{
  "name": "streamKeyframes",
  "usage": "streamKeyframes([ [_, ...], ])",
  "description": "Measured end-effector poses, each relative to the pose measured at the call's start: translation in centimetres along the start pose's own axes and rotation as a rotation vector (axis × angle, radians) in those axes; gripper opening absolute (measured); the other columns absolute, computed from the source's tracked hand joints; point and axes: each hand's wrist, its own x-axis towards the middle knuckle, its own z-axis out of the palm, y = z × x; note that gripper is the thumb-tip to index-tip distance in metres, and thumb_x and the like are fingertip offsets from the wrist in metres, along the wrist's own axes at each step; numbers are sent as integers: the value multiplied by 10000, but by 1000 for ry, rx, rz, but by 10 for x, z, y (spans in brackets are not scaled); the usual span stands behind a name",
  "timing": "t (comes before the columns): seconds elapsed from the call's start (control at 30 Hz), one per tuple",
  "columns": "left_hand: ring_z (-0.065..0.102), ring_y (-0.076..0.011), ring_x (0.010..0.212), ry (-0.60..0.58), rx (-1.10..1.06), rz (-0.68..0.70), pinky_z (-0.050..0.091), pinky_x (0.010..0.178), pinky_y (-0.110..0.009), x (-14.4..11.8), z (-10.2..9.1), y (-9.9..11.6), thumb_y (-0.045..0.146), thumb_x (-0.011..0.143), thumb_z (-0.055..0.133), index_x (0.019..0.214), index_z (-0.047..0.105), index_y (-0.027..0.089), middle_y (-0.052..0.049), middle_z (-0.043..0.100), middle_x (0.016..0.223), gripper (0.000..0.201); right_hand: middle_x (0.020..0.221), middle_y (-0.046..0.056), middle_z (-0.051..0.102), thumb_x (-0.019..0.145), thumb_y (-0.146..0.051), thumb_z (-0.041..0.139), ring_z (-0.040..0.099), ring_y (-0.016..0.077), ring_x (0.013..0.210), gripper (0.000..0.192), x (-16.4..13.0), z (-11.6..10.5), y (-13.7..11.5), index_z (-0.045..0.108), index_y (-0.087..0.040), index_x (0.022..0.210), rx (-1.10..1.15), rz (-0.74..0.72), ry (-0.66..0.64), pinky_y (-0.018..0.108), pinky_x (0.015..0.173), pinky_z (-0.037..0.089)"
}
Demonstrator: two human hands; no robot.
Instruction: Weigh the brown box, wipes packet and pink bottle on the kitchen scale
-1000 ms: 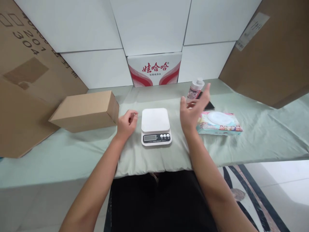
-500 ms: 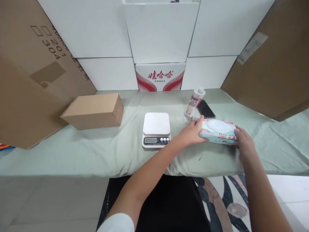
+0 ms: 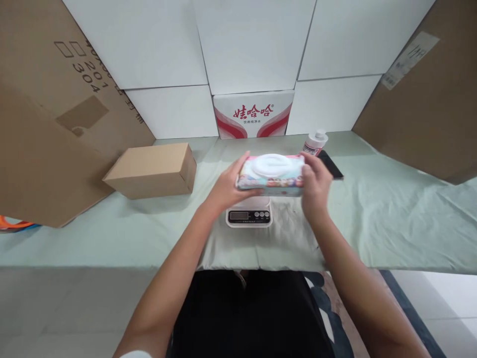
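Both hands grasp a wipes pack (image 3: pixel 271 171) by its ends, the white lid facing up. The left hand (image 3: pixel 228 185) has its thumb along the top edge and its fingers under the near side; the right hand (image 3: pixel 316 191) has its fingers closed around the other end, a little blurred. The pack is over the scale (image 3: pixel 249 219) and hides most of its plate; from this angle I can't be sure whether the two touch. The scale's display and buttons show below the pack, on the person's side.

The scale stands on the bench (image 3: pixel 100 233), which is covered in pale green cloth. Just behind the right hand is a bottle (image 3: pixel 316 141), its lower part hidden, and beside that a black phone (image 3: pixel 331 165) lies flat. A closed carton (image 3: pixel 149 171) lies to the left of the left hand. At the back, a white box (image 3: pixel 253 114) with red lettering stands against white panels (image 3: pixel 253 44). Large cardboard (image 3: pixel 48 154) leans in at the left.
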Motion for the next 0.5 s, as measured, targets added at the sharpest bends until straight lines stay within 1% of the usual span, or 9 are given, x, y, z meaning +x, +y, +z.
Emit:
streamKeyframes([
  [0.07, 564, -369, 1415, 76, 38, -36, 463, 1190, -446, -9, -17, -24, 736, 679, 846, 1616, 406, 236, -160, 564, 1552, 1149, 1151, 124, 753, 903, -617, 637, 709, 306, 1114, 485, -4, 33, -1, 750, -209, 1139, 20, 4, -39, 430, 848, 627],
  [0.1, 575, -366, 1405, 105, 49, -55, 474, 1177, -438, -14, -22, -35, 735, 678, 845, 1610, 418, 224, -164, 574, 1543, 1145, 1152, 126, 748, 900, -638, 640, 711, 300, 1095, 505, -7, 44, 0, 742, -209, 1146, 35, 19, -66, 396, 786, 628],
  [0.17, 578, -360, 1406, 133, 56, -86, 482, 1171, -427, -22, -24, -51, 733, 684, 838, 1605, 428, 205, -169, 575, 1543, 1139, 1178, 130, 735, 887, -680, 647, 723, 282, 1003, 563, -15, 56, 5, 725, -206, 1182, 60, 55, -127, 349, 671, 608],
  [0.23, 578, -355, 1408, 124, 68, -103, 478, 1175, -424, -26, -20, -58, 736, 696, 827, 1607, 429, 203, -168, 578, 1542, 1128, 1198, 134, 728, 877, -710, 645, 723, 268, 939, 601, -21, 58, 12, 720, -204, 1193, 60, 68, -149, 334, 624, 589],
  [0.27, 580, -354, 1407, 116, 77, -104, 475, 1179, -424, -27, -18, -60, 742, 703, 817, 1608, 429, 206, -165, 582, 1538, 1120, 1194, 135, 730, 878, -721, 638, 721, 271, 951, 605, -22, 57, 15, 722, -207, 1186, 50, 65, -143, 338, 637, 591],
  [0.37, 586, -356, 1400, 104, 87, -87, 478, 1176, -418, -24, -11, -60, 788, 720, 775, 1609, 432, 208, -163, 595, 1523, 1115, 1148, 126, 742, 889, -728, 612, 703, 290, 1060, 591, -23, 53, 23, 729, -215, 1158, 11, 66, -113, 376, 751, 610],
  [0.5, 576, -364, 1417, 104, 53, -83, 487, 1174, -418, -22, -9, -65, 866, 712, 716, 1616, 426, 219, -163, 590, 1533, 1148, 1162, 114, 744, 898, -720, 583, 692, 282, 1075, 601, -21, 50, 32, 726, -207, 1177, -22, 68, -134, 410, 845, 598],
])
